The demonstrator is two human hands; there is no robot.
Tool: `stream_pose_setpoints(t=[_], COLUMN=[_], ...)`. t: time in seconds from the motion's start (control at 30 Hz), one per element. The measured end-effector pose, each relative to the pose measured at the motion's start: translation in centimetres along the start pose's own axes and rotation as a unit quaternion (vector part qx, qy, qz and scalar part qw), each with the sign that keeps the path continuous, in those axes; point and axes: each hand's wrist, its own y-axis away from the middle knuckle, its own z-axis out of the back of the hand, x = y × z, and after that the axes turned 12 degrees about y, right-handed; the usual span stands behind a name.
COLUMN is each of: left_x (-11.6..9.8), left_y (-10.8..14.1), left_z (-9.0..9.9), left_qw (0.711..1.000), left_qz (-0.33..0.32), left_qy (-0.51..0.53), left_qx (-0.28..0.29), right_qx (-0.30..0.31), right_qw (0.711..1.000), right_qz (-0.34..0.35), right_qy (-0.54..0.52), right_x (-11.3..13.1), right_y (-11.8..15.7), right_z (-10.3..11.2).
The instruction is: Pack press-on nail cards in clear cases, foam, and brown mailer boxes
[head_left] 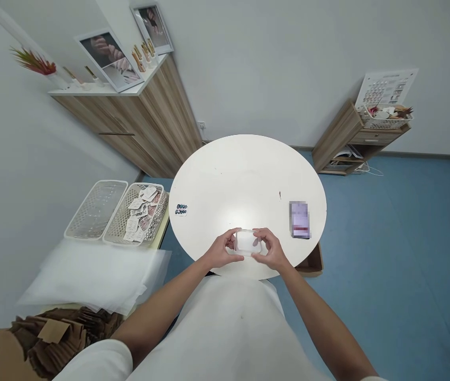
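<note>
A small clear box (pixel 247 242) is held between both hands above the near edge of the round white table (pixel 244 169). My left hand (pixel 223 250) grips its left end, thumb below and fingers above. Around the right end are the fingers of my right hand (pixel 271 250). What the box contains is hard to make out. On the table's left side lies a small card of dark blue oval pieces (pixel 181 210). A purple, blurred flat item (pixel 300 219) rests on the right side.
White baskets, one holding packets (pixel 132 222), stand left of the table beside translucent sheets (pixel 90 272) and brown cardboard (pixel 62 336). A cardboard box (pixel 314 263) sits under the table's right edge. Wooden cabinets (pixel 161 116) and shelves (pixel 338 135) stand behind.
</note>
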Motion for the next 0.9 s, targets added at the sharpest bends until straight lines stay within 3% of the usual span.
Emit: stream_pose_setpoints(t=[0.27,0.5,0.63,0.8,0.9], left_x=[-0.3,1.6,2.9,3.6,4.0], left_y=[0.1,0.1,0.3,0.6,0.7], left_z=[-0.9,0.3,0.5,0.6,0.6], left_qw=[0.989,0.984,0.988,0.992,0.992], left_qz=[0.030,0.092,0.082,0.068,0.060], left_qy=[0.144,0.141,0.104,0.076,0.081], left_qx=[0.014,-0.056,-0.075,-0.075,-0.076], right_qx=[0.008,0.030,0.049,-0.021,-0.024], right_qw=[1.000,0.999,0.995,0.975,0.960], right_qz=[0.023,-0.014,-0.087,-0.195,-0.252], right_qy=[-0.001,0.003,-0.024,-0.100,-0.116], right_x=[1.3,0.8,0.4,-0.3,-0.8], right_y=[-1.1,-0.1,-0.3,-1.7,-2.4], right_z=[0.9,1.0,0.5,-0.6,-1.3])
